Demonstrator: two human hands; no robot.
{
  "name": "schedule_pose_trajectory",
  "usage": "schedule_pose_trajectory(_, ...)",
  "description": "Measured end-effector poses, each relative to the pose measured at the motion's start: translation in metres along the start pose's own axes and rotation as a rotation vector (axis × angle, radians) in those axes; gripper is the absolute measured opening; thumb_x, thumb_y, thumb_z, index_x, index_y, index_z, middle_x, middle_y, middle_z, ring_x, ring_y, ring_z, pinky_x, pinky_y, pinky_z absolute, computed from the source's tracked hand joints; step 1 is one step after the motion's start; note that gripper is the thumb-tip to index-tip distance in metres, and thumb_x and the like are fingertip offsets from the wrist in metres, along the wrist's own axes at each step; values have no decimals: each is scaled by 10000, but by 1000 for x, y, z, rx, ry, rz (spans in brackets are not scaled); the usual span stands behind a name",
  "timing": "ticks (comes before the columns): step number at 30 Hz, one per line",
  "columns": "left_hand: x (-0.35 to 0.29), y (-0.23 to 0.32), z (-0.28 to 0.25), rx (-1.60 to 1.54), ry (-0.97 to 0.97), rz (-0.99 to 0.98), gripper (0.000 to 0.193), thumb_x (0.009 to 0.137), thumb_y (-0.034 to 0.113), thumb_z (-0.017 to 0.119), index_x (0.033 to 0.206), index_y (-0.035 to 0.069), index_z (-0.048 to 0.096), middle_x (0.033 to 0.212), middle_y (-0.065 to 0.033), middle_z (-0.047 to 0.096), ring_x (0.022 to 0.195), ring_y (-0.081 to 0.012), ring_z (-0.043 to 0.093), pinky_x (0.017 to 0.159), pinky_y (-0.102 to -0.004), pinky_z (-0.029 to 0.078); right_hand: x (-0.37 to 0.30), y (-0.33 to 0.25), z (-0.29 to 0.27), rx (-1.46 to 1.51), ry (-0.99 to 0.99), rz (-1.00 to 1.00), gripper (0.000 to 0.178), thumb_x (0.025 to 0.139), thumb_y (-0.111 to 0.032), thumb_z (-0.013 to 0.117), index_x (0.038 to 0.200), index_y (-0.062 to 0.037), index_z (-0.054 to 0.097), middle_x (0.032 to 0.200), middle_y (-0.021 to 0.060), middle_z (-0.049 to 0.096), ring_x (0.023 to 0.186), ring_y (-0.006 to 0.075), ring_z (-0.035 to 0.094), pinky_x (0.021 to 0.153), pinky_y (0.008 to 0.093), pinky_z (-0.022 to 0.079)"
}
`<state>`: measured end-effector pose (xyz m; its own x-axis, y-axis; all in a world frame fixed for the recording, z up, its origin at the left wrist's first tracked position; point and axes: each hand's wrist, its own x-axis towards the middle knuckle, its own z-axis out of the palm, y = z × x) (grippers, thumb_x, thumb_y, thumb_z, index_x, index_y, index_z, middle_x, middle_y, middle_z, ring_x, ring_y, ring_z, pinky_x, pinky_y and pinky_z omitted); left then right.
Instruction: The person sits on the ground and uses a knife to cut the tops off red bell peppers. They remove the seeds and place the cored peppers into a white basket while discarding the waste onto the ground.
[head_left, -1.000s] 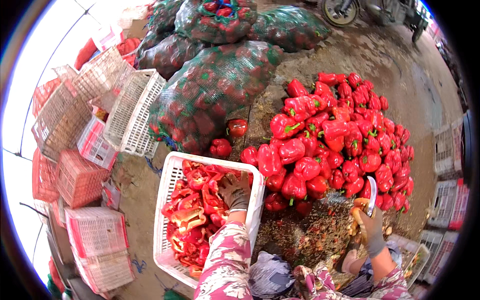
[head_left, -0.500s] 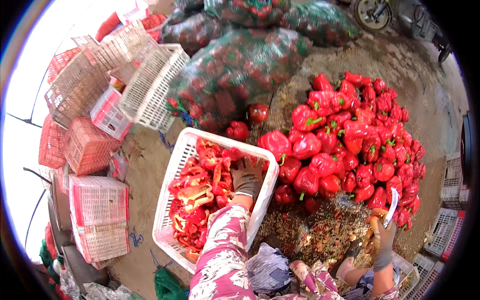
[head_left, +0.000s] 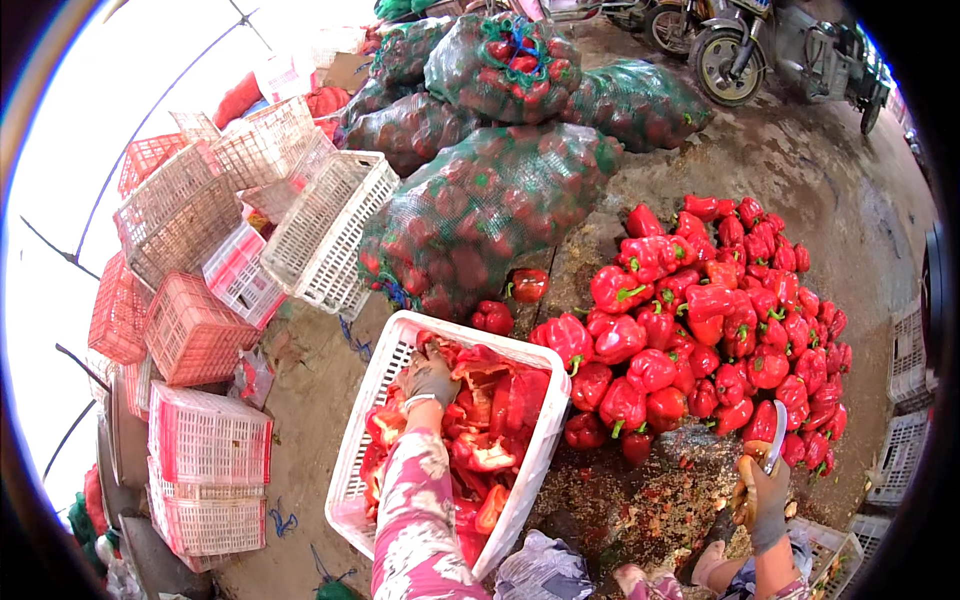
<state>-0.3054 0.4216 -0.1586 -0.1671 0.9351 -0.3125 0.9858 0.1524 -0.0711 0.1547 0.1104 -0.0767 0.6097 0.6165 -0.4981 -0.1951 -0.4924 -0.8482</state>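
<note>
My left hand (head_left: 430, 377), in a grey work glove, reaches into a white plastic crate (head_left: 349, 410) of cut red pepper pieces (head_left: 490, 450). It lies on the pieces by the crate's far left corner, fingers stretched out, tips partly hidden among them. At the lower right, my right hand (head_left: 764, 500), also gloved, is wrapped round a knife (head_left: 778, 435) whose pale curved blade points up. Beyond that knife spreads a large heap of whole red bell peppers (head_left: 690, 320) on the ground.
Green mesh sacks (head_left: 490, 215) packed with peppers lie at the far side. Pink and white crates (head_left: 208, 435) are stacked on the left. Crates (head_left: 905, 455) also stand at the right edge. Seeds and scraps (head_left: 660, 500) litter the ground. Parked motorbikes (head_left: 735, 60) stand farther back.
My left hand has moved from the crate's right side to its far left, and the pieces now lie more to the right. The view has tilted up; my right hand still holds the knife.
</note>
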Motion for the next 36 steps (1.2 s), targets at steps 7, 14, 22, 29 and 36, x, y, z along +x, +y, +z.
schedule_pose_trajectory(7, 36, -10, 27, 70, -182, -38, 609, 849, 512, 644, 1330, 150, 553, 1276, -163, 645, 1209, -332, 601, 985, -441, 478, 23, -16, 41, -29, 32, 41, 231, 891, -120, 625, 1102, -35, 581, 729, 52, 590, 388, 120, 491, 313, 260, 380)
schedule_pose_trajectory(14, 90, -3, 51, 71, -320, 84, 393, 834, 331, 643, 1144, 105, 724, 1232, -172, 669, 1173, -323, 639, 964, -432, 527, 28, -31, 69, -94, 83, 37, 232, 914, -151, 649, 1112, -42, 598, 720, 46, 609, 382, 103, 482, 315, 253, 363)
schedule_pose_trajectory(22, 94, -33, 104, 115, -578, 123, 571, 883, 365, 591, 1405, 137, 546, 1438, -117, 538, 1326, -324, 521, 1102, -453, 427, 40, -40, 76, -78, 152, -64, 185, 936, -169, 613, 1070, -44, 593, 706, 42, 590, 376, 98, 459, 327, 245, 337)
schedule_pose_trajectory(29, 113, -6, 49, 13, -396, 53, 585, 900, 494, 534, 1424, 234, 512, 1492, -112, 480, 1353, -312, 492, 1121, -440, 408, 19, -33, 51, -47, 90, -81, 186, 875, -100, 648, 1041, -26, 607, 709, 52, 608, 443, 105, 519, 370, 246, 396)
schedule_pose_trajectory(36, 29, -6, -36, -68, -84, 224, 475, 905, 343, 568, 1330, 131, 581, 1240, -203, 646, 1119, -405, 631, 981, -473, 489, 7, -23, 12, -6, 181, 5, 185, 903, -117, 617, 1066, -33, 592, 712, 56, 598, 384, 110, 483, 316, 261, 376)
